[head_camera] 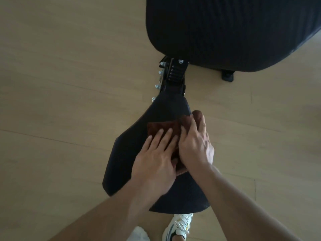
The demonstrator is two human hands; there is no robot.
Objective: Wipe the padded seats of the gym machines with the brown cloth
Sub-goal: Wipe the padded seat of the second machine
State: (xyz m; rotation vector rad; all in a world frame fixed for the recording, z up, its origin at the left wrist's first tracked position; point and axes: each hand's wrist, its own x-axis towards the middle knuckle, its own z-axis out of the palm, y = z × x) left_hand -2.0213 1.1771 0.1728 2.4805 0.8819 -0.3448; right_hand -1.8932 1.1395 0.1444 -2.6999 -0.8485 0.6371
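A black padded seat point(128, 153), narrow at the far end and wide near me, fills the middle of the view. On it lies the brown cloth point(159, 126), folded. My left hand point(156, 159) presses flat on the cloth with fingers spread. Beside it, my right hand point(196, 143) rests on the cloth's right part near the seat's right edge, its fingers curled over a bunched fold. Both hands cover much of the cloth.
A large black back pad point(225, 30) fills the upper right. A black metal hinge bracket with bolts point(172, 77) joins it to the seat. Light wooden floor point(60, 84) surrounds the machine. My white sneaker point(178, 226) stands just below the seat.
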